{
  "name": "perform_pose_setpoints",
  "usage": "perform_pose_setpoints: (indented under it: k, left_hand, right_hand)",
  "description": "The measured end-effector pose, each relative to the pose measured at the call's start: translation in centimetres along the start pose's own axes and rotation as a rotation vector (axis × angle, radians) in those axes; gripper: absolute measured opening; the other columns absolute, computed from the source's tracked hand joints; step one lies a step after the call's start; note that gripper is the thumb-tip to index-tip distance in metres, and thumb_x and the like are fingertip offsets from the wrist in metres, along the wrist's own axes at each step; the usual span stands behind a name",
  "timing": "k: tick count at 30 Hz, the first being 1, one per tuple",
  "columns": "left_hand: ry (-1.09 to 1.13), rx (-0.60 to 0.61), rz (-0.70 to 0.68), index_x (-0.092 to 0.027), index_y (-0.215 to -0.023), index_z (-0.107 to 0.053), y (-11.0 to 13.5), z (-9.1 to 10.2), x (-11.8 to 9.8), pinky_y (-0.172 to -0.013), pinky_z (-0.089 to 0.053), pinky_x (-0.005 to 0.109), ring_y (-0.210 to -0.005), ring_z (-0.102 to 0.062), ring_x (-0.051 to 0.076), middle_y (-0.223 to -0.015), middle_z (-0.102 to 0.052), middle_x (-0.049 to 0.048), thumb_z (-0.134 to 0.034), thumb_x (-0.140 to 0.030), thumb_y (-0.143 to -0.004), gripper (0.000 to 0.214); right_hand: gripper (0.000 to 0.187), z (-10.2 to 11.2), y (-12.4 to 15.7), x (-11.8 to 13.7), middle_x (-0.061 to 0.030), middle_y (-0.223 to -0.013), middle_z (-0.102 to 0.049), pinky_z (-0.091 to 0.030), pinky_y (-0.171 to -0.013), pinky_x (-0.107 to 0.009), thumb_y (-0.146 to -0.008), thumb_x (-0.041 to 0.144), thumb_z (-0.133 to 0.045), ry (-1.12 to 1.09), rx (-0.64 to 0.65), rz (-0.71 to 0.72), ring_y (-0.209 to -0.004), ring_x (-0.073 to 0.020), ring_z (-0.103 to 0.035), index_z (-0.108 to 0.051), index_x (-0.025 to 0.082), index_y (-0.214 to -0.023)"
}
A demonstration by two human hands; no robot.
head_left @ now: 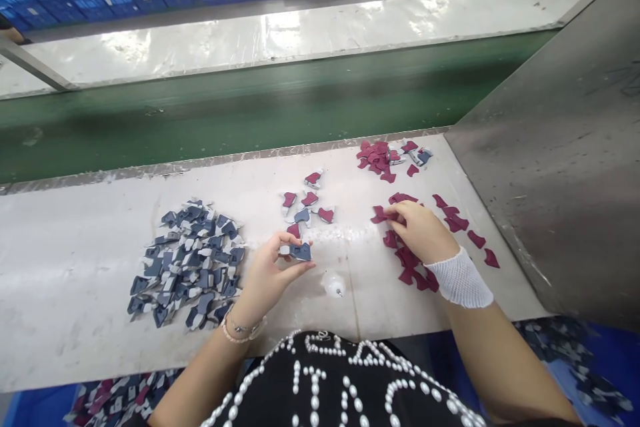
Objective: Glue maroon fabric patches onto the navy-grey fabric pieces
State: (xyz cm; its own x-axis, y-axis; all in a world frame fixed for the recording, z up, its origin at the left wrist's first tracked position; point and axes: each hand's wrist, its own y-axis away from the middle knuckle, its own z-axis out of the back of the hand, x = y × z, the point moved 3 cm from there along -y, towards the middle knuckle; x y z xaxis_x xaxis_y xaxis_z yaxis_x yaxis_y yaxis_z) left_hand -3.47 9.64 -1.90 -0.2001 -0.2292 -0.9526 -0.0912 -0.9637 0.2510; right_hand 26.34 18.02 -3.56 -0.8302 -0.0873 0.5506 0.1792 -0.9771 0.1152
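Note:
Between the thumb and fingers of my left hand [270,273] is a small dark blue and light grey plastic part [301,252]. My right hand [417,230], with a white mesh band at the wrist, pinches a flat maroon piece [380,215] at the edge of a loose spread of maroon pieces [407,259]. Just beyond my left hand lie several grey parts with maroon faces [310,199] and one with a blue face [302,216]. A large heap of blue and grey parts [193,267] sits left of my left hand.
A small clear, rounded container [334,284] stands near the table's front edge. Farther back is a maroon pile [375,159]. A green conveyor belt [225,113] runs behind the table [75,267]. A metal panel [560,147] bounds the right. Filled blue bins [43,407] sit below.

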Motion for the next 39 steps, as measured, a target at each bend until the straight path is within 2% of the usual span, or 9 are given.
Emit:
perform_pose_setpoints:
  k: [5, 8, 11, 18, 22, 26, 29, 35, 39]
  left_hand:
    - [-0.022, 0.018, -0.026, -0.021, -0.098, -0.053, -0.1, -0.2, -0.2, -0.080, -0.059, 0.035, -0.097, -0.069, 0.021, -0.104, -0.068, 0.0055, -0.077, -0.034, -0.079, 0.034]
    - [-0.020, 0.032, -0.011, -0.021, -0.100, -0.053, -0.3, -0.5, -0.1, -0.081, -0.058, 0.035, -0.094, -0.068, 0.020, -0.106, -0.067, 0.0058, -0.076, -0.034, -0.080, 0.033]
    - [0.004, 0.040, -0.010, -0.021, -0.105, -0.052, -0.4, -1.1, 0.2, -0.079, -0.057, 0.033, -0.086, -0.068, 0.016, -0.108, -0.064, 0.0050, -0.072, -0.035, -0.084, 0.032]
    - [0.148, -0.044, -0.081, -0.020, -0.103, -0.056, -0.4, -2.6, 0.6, -0.085, -0.059, 0.036, -0.097, -0.067, 0.018, -0.106, -0.064, 0.0058, -0.074, -0.032, -0.082, 0.030]
    - [0.235, -0.203, -0.179, -0.019, -0.094, -0.063, 0.4, -2.7, 1.0, -0.088, -0.060, 0.039, -0.103, -0.064, 0.020, -0.106, -0.063, 0.0061, -0.081, -0.032, -0.075, 0.029]
    - [0.231, -0.350, -0.222, -0.019, -0.093, -0.065, 1.6, -2.6, 1.7, -0.087, -0.060, 0.038, -0.092, -0.064, 0.018, -0.094, -0.063, 0.0036, -0.082, -0.034, -0.073, 0.030]
    - [0.163, -0.356, -0.241, -0.020, -0.095, -0.066, 2.0, -2.2, 1.7, -0.083, -0.060, 0.035, -0.094, -0.065, 0.018, -0.097, -0.064, 0.0050, -0.081, -0.032, -0.075, 0.027]
    - [-0.013, -0.329, -0.324, -0.022, -0.097, -0.066, 1.8, -0.8, 0.4, -0.084, -0.057, 0.033, -0.099, -0.064, 0.019, -0.100, -0.067, 0.0046, -0.074, -0.021, -0.081, 0.018]
    - [-0.069, -0.310, -0.397, -0.021, -0.099, -0.064, 0.8, -0.6, 0.0, -0.091, -0.055, 0.036, -0.102, -0.064, 0.020, -0.102, -0.068, 0.0044, -0.074, -0.015, -0.078, 0.024]
  right_hand:
    - [0.024, 0.7, 0.3, 0.7, -0.0085, -0.088, -0.069, -0.048, -0.079, -0.043, -0.089, 0.034, -0.054, -0.068, 0.020, 0.008, -0.084, -0.0268, -0.062, -0.074, 0.021, -0.085]
    - [0.029, 1.3, 1.3, 1.9, -0.0076, -0.087, -0.071, -0.050, -0.072, -0.040, -0.091, 0.044, -0.056, -0.199, 0.047, -0.002, -0.078, -0.0240, -0.064, -0.072, 0.021, -0.094]
    - [0.034, 1.0, 2.4, 4.2, -0.0058, -0.081, -0.073, -0.056, -0.067, -0.036, -0.095, 0.047, -0.051, -0.402, 0.168, 0.026, -0.071, -0.0203, -0.068, -0.067, 0.020, -0.105]
    - [0.025, -1.1, 3.5, 10.0, -0.0082, -0.108, -0.074, -0.057, -0.091, -0.037, -0.093, 0.040, -0.060, -0.822, 0.485, 0.153, -0.103, -0.0212, -0.070, -0.064, 0.022, -0.110]
    - [0.029, -1.8, 3.4, 10.7, -0.0053, -0.093, -0.075, -0.059, -0.082, -0.036, -0.094, 0.040, -0.059, -0.833, 0.437, 0.058, -0.088, -0.0201, -0.072, -0.057, 0.024, -0.119]
    - [0.025, -2.5, 3.0, 10.6, -0.0061, -0.082, -0.075, -0.059, -0.066, -0.030, -0.083, 0.043, -0.072, -0.797, 0.511, -0.011, -0.074, -0.0203, -0.071, -0.064, 0.021, -0.092]
    - [0.022, -3.6, 2.5, 10.5, -0.0053, -0.079, -0.076, -0.058, -0.061, -0.029, -0.076, 0.042, -0.079, -0.751, 0.571, -0.008, -0.068, -0.0188, -0.068, -0.073, 0.022, -0.083]
    - [0.030, -4.7, 2.2, 11.6, -0.0009, -0.068, -0.075, -0.057, -0.064, -0.029, -0.079, 0.043, -0.077, -0.867, 0.560, -0.066, -0.063, -0.0167, -0.068, -0.071, 0.024, -0.102]
    - [0.027, -4.5, 1.9, 12.3, -0.0020, -0.068, -0.075, -0.057, -0.065, -0.029, -0.073, 0.040, -0.082, -0.944, 0.474, -0.122, -0.066, -0.0178, -0.070, -0.065, 0.021, -0.080]
